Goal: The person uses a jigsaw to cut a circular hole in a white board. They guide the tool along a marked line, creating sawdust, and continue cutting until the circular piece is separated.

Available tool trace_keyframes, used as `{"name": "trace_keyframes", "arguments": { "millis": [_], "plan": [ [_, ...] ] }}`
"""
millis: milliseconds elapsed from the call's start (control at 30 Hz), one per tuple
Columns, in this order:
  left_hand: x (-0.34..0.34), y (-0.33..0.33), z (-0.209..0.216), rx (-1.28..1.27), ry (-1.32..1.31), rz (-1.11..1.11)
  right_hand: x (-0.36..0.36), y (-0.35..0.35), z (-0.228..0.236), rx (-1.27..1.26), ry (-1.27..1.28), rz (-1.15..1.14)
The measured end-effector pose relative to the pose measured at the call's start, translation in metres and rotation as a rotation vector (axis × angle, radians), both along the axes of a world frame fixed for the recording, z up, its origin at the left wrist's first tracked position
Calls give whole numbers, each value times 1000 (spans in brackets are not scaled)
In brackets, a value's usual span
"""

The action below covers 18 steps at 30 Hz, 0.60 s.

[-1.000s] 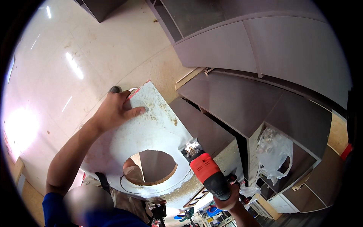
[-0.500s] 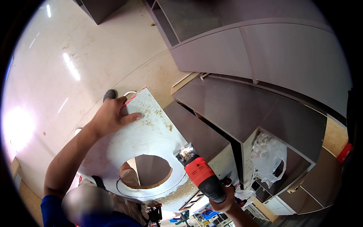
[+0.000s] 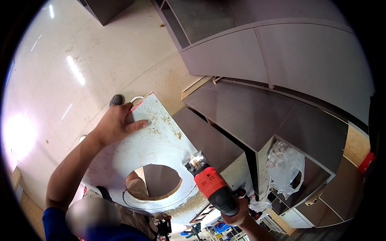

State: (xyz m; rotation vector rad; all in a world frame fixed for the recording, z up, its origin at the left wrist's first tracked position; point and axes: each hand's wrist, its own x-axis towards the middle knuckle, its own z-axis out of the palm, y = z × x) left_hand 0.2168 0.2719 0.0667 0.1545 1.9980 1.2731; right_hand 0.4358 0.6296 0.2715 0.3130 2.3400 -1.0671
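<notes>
A white board [image 3: 161, 148] lies before me, with a large oval hole through it and sawdust scattered on its surface. My left hand [image 3: 122, 122] grips the board's far left edge, thumb on top and fingers over the side. In my right hand [image 3: 238, 213] is a red and black jigsaw [image 3: 212, 184], held by its rear body. The jigsaw's metal base sits on the board's right edge, to the right of the hole. A curved dark line runs around the near side of the hole. The blade's lower part is hidden.
Dark brown cabinets [image 3: 249, 108] stand to the right and beyond the board. A clear plastic bag [image 3: 286, 166] lies in an open compartment. A shoe [image 3: 117, 100] shows past my left hand on the pale floor [image 3: 100, 52]. Clamps [image 3: 164, 228] and tools crowd the near edge.
The jigsaw and my right hand have shifted slightly left. The board and my left hand have also moved slightly left in the picture. Both grips stay the same.
</notes>
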Motion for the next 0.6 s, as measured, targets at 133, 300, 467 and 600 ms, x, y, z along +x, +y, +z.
{"name": "trace_keyframes", "arguments": {
  "millis": [133,300,467,600],
  "plan": [
    [1,-1,-2,-8,18,-15,4,6,4,10,-57,62],
    [1,1,-1,22,39,4,2,1,-1,11,27,9],
    [2,1,-3,3,25,-11,3,2,-1,5,-9,-20],
    [2,1,-3,4,14,-6,1,2,0,-3,-29,-14]
  ]
}}
